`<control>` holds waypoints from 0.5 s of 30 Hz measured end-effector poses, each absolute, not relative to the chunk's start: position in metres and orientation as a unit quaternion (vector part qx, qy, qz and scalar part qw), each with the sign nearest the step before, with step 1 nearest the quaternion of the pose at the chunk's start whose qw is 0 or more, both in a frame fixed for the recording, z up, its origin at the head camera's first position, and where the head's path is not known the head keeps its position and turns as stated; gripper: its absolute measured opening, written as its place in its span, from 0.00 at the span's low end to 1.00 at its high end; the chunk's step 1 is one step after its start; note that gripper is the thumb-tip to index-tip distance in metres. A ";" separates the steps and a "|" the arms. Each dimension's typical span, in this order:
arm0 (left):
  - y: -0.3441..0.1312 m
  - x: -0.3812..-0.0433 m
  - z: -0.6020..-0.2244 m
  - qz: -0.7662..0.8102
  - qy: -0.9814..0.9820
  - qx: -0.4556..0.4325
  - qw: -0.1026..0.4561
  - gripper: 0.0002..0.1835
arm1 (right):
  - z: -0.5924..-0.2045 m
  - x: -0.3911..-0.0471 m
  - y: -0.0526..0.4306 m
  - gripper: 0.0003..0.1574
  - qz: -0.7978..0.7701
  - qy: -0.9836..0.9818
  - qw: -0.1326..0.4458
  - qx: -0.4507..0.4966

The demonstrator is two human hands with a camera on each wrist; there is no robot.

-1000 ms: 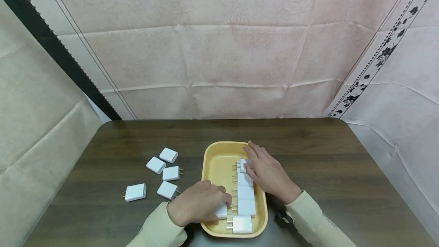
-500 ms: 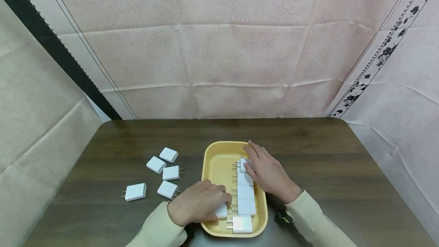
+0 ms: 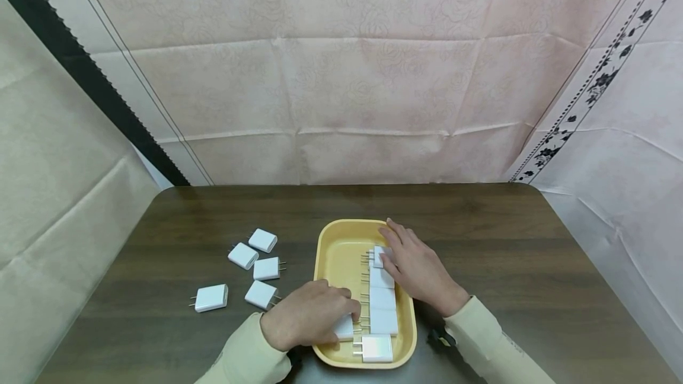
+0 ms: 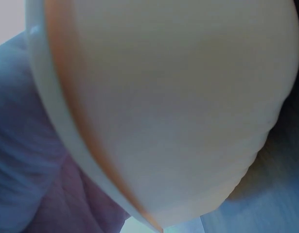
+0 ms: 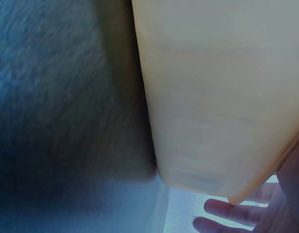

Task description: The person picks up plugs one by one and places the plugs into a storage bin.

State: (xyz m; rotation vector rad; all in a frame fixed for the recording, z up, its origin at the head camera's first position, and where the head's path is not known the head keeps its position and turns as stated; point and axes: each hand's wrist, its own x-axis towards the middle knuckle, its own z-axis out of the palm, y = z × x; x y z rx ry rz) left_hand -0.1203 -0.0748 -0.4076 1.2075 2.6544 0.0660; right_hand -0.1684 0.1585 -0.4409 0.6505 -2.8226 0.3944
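Observation:
A yellow tray [image 3: 341, 236] stands on the table with a column of white charger plugs [image 3: 382, 300] along its right side, prongs pointing left. My left hand [image 3: 312, 313] reaches over the tray's left rim and pinches a white charger plug [image 3: 344, 328], partly hidden beneath the fingers. Across the right rim lies my right hand [image 3: 418, 265], fingers extended, its thumb by the topmost charger plug [image 3: 379, 256]. The tray's outer wall [image 4: 178, 107] fills much of the left wrist view. In the right wrist view, straight fingers [image 5: 232, 209] show beyond the tray wall [image 5: 212, 107].
Several loose white charger plugs lie on the wooden table [image 3: 480, 230] left of the tray, including one set apart [image 3: 210, 298] and another near my left wrist [image 3: 261, 294]. Patterned cloth [image 3: 347, 88] hangs behind the table and along both sides.

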 end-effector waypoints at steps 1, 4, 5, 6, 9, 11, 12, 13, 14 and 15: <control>-0.075 -0.120 -0.407 0.022 0.904 0.411 0.112 0.19 | -0.441 -0.168 0.159 0.33 0.134 -0.960 0.109 0.221; -0.075 -0.120 -0.407 0.024 0.904 0.410 0.114 0.19 | -0.441 -0.168 0.159 0.33 0.134 -0.960 0.110 0.221; -0.075 -0.120 -0.407 0.024 0.904 0.410 0.116 0.19 | -0.441 -0.168 0.158 0.33 0.135 -0.960 0.109 0.221; -0.075 -0.120 -0.408 0.025 0.904 0.409 0.118 0.19 | -0.441 -0.168 0.158 0.33 0.135 -0.960 0.109 0.220; -0.075 -0.120 -0.408 0.027 0.904 0.409 0.122 0.19 | -0.441 -0.168 0.158 0.33 0.134 -0.960 0.107 0.220; -0.075 -0.121 -0.407 0.027 0.904 0.409 0.123 0.19 | -0.441 -0.168 0.158 0.33 0.134 -0.960 0.108 0.221; -0.075 -0.121 -0.408 0.028 0.904 0.409 0.124 0.19 | -0.441 -0.168 0.158 0.33 0.133 -0.960 0.109 0.221; -0.075 -0.121 -0.407 0.028 0.904 0.409 0.122 0.19 | -0.441 -0.168 0.158 0.33 0.133 -0.960 0.110 0.222; -0.075 -0.121 -0.407 0.028 0.904 0.409 0.122 0.19 | -0.442 -0.169 0.159 0.33 0.133 -0.960 0.111 0.222; -0.075 -0.120 -0.407 0.029 0.904 0.409 0.120 0.19 | -0.442 -0.169 0.159 0.33 0.133 -0.959 0.112 0.222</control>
